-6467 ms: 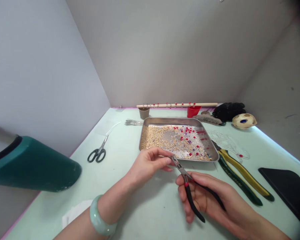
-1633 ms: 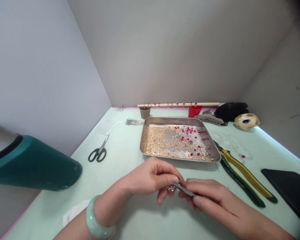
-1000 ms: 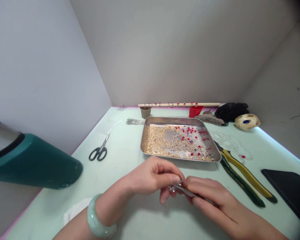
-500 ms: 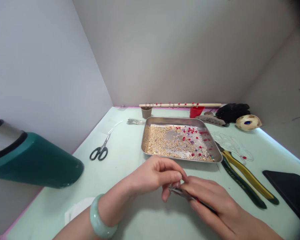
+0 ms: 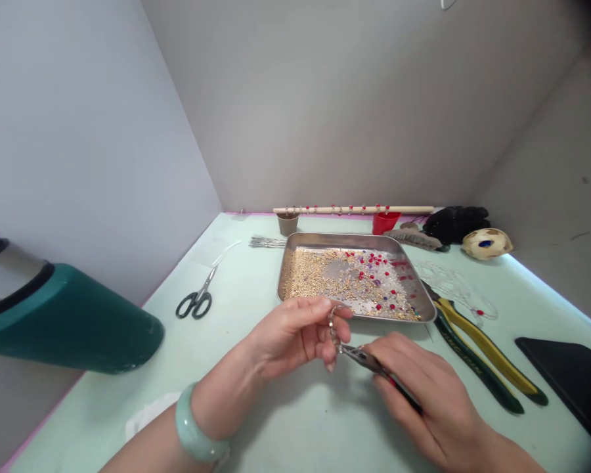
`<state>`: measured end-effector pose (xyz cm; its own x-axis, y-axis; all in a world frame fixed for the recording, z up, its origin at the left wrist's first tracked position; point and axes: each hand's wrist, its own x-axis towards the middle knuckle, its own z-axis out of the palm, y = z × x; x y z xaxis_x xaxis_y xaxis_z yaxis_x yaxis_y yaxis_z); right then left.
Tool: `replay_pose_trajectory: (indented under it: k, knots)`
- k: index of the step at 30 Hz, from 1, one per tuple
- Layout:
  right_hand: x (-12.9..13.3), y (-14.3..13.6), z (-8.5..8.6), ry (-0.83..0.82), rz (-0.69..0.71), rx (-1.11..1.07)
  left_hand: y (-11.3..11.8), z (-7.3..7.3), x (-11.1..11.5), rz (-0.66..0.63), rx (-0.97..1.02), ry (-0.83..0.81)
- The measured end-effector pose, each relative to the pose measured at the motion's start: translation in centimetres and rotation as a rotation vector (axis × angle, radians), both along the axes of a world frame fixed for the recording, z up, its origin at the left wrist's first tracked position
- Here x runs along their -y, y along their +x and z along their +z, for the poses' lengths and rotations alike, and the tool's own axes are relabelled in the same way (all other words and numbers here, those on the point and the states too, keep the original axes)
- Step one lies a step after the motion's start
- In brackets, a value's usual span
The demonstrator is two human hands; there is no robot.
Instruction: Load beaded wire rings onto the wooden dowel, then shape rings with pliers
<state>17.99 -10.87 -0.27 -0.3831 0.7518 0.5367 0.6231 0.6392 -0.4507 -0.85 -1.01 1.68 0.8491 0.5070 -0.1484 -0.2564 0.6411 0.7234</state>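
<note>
While our left hand [image 5: 295,332] lifts the small wire piece [image 5: 333,323], our right hand [image 5: 418,394] turns the pliers [image 5: 369,361] under it.

From the head view, we see that the hands, pressed together low over the surface [image 5: 256,289] half a second ago, have come slightly apart and risen toward the steel tray [image 5: 283,276] of gold and red beads [image 5: 345,279]. Our left fingers now pinch the wire piece so it hangs free, its lower end caught in the pliers' nose; our right hand stays wrapped round the handles. We judge that the loop has just been worked and is being held up for checking. Scissors [image 5: 197,299] lie well to the left and larger yellow-green pliers [image 5: 477,351] to the right.
</note>
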Motion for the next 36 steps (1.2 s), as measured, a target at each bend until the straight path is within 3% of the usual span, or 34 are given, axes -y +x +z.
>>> replay_pose_trajectory:
  k: [10, 18, 26, 28, 30, 34, 36]
  knots:
    - [0.0, -0.5, -0.2, -0.025, 0.002, -0.078, 0.0, 0.4, 0.3, -0.019, 0.087, -0.019]
    - [0.2, -0.3, 0.6, -0.258, -0.192, -0.295, 0.1, 0.5, 0.2, 0.065, 0.139, 0.059]
    - [-0.1, -0.2, 0.2, -0.282, -0.251, -0.292, 0.3, 0.7, 0.0, 0.173, -0.178, 0.244]
    - [0.0, -0.3, 0.4, -0.322, -0.249, -0.285, 0.3, 1.0, 0.1, 0.243, -0.285, 0.366]
    - [0.1, -0.4, 0.6, -0.408, -0.253, -0.296, 0.3, 1.3, 0.3, 0.333, -0.401, 0.588]
    - [0.3, -0.5, 1.1, -0.612, -0.257, -0.402, 0.3, 1.3, 0.9, 0.428, -0.529, 1.268]
    - [0.3, -0.6, 1.0, -0.706, -0.236, -0.477, 0.3, 1.0, 1.1, 0.463, -0.530, 1.530]
